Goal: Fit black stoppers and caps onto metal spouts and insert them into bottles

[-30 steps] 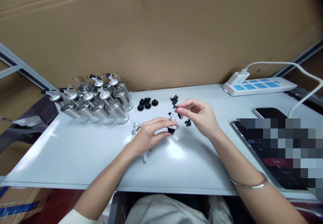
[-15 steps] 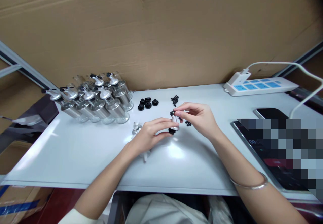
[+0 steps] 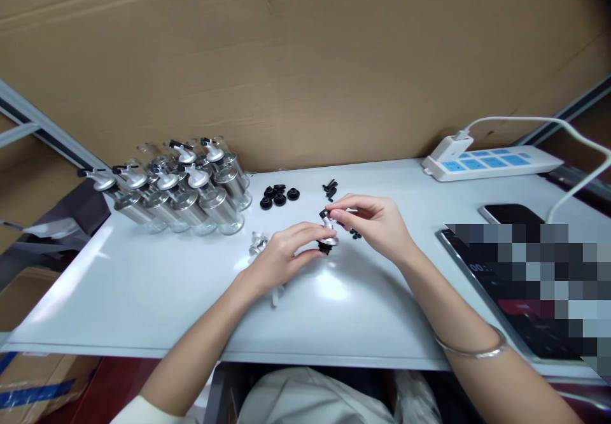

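Note:
A silver pourer spout [image 3: 329, 240] with a black ribbed stopper at its base stands tilted just above or on the table. My left hand [image 3: 293, 249] grips it between thumb and fingers from the left. At its top, my right hand [image 3: 370, 217] pinches the small black flip cap [image 3: 324, 214] on the spout's tip. Partly behind my left hand lie loose silver spout parts [image 3: 258, 242]. Small black pieces [image 3: 356, 233] sit beside my right fingers, and several black cap levers [image 3: 330, 188] lie farther back.
Several glass-and-steel bottles [image 3: 219, 205] with pourers stand at the left. Black stoppers [image 3: 280, 198] lie at the back middle. On the right are a white power strip [image 3: 496, 164] with a charger and cable, a phone [image 3: 513, 214] and a dark-screened tablet [image 3: 482, 284].
The right fingers have shifted slightly at the black cap on the spout's tip, which sits a touch farther left. My left hand keeps its hold with hardly any movement.

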Available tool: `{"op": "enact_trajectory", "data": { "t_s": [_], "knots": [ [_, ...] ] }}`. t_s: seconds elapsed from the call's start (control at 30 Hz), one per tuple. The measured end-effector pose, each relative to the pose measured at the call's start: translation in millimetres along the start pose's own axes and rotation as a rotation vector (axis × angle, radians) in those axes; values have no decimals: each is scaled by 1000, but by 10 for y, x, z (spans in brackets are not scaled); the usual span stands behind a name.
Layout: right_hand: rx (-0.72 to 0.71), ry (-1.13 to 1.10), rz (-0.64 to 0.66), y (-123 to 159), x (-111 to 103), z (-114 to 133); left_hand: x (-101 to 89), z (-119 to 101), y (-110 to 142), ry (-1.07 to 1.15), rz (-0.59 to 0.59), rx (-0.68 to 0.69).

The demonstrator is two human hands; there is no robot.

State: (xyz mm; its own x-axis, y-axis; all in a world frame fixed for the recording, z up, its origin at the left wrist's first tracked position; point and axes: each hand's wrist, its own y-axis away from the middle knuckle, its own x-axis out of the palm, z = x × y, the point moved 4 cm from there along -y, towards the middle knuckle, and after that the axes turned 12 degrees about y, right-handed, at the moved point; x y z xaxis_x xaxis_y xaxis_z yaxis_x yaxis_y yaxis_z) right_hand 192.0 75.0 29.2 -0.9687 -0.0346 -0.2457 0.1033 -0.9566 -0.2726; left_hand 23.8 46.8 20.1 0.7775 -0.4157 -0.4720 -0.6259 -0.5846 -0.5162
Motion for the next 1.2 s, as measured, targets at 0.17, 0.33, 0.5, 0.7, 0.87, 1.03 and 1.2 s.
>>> {"op": "enact_trajectory", "data": {
  "t_s": [0.17,0.33,0.5,0.7,0.87,1.03,1.2],
  "knots": [
    [-23,18,-4,3,-3,1,-5,7,10,-37,21,-15],
    [-16,20,8,12,-3,3,-8,0,5,-59,15,1],
    [-27,-38,53,19,22,-17,-11,30,14,-44,-39,18],
    [-31,-32,74,19,58,-17,-12,168,68,54,-155,-129],
    [-48,-56,43,27,60,1,-27,137,57,-33,-152,-44],
    [-32,-81,14,32,62,16,-47,107,50,-105,-188,11],
    [-32,-93,-2,34,57,24,-50,101,54,-97,-208,5]
  ]
}}
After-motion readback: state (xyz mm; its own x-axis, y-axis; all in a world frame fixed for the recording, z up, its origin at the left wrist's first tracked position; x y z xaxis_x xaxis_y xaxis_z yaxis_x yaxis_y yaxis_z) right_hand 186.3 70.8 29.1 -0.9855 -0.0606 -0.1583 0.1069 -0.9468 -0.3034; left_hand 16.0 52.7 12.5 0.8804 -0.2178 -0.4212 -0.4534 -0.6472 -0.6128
